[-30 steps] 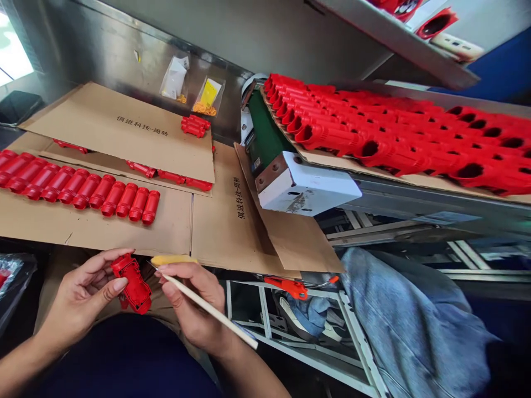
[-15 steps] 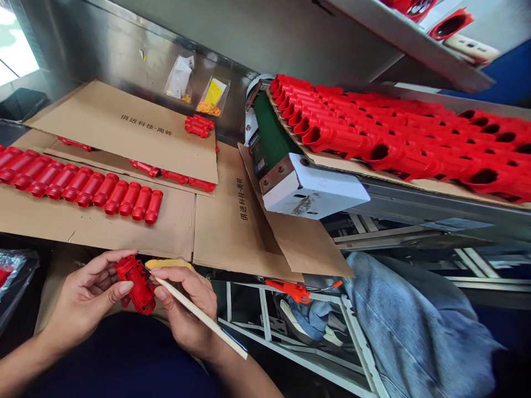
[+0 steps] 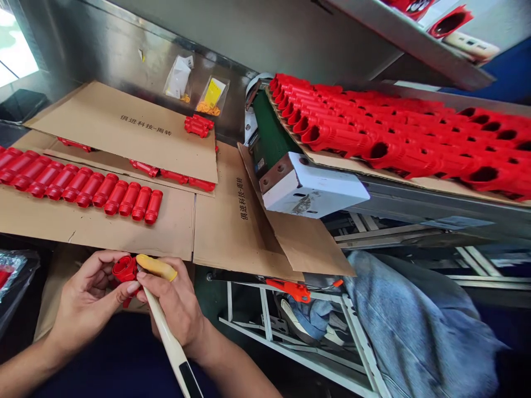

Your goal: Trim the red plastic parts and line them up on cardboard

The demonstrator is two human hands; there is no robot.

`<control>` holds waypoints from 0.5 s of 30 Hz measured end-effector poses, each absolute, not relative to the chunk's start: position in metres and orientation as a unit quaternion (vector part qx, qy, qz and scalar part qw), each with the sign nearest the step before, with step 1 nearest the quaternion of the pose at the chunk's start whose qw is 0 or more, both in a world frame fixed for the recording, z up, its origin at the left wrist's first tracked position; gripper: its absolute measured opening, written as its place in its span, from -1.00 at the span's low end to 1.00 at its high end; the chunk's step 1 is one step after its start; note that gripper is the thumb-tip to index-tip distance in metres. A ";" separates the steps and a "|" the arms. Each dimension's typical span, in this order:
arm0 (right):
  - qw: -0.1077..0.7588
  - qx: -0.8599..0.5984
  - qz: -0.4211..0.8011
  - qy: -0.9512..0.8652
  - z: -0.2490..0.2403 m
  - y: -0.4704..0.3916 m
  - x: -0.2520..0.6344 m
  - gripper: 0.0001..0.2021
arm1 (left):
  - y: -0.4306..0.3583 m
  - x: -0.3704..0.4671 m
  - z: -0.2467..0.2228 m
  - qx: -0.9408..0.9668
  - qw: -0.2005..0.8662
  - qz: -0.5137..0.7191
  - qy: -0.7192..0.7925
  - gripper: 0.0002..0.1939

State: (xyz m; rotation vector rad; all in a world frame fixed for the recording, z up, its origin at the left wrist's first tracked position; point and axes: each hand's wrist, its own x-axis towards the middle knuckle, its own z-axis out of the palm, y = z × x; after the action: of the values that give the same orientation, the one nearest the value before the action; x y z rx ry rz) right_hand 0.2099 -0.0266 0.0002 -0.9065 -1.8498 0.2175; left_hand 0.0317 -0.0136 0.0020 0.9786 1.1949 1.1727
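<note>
My left hand point(image 3: 89, 301) pinches the red plastic part point(image 3: 124, 270) up close over my lap, just below the counter's cardboard point(image 3: 174, 232). My right hand point(image 3: 176, 309) is clamped on the trimming tool point(image 3: 164, 326), thumb guard point(image 3: 156, 266) braced against the part for control.

I see a red plastic part point(image 3: 124, 269) | cream tool handle point(image 3: 166, 337) with a black end and a yellow fingertip cover point(image 3: 157, 267) | red cylinders point(image 3: 83, 187) in a row on brown cardboard point(image 3: 99, 224) printed with black characters | green conveyor belt point(image 3: 271, 138) | red housings point(image 3: 398, 132) | blue denim cloth point(image 3: 415, 315)
</note>
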 end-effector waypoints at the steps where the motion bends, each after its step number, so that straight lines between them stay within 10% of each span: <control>1: 0.517 -0.376 0.096 -0.763 -0.001 -0.027 0.209 -0.65 | -0.013 0.031 0.002 0.414 0.560 0.502 0.512 -0.60; 15: 0.594 -0.332 0.608 -0.409 -0.012 -0.024 0.231 -0.63 | -0.001 0.029 0.016 0.244 0.741 0.442 0.443 -0.50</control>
State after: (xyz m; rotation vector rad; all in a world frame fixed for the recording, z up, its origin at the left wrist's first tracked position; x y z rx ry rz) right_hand 0.2305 -0.0244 -0.0120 -0.7720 -0.9517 1.4128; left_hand 0.0294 -0.0013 0.0156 0.5342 0.9718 0.9687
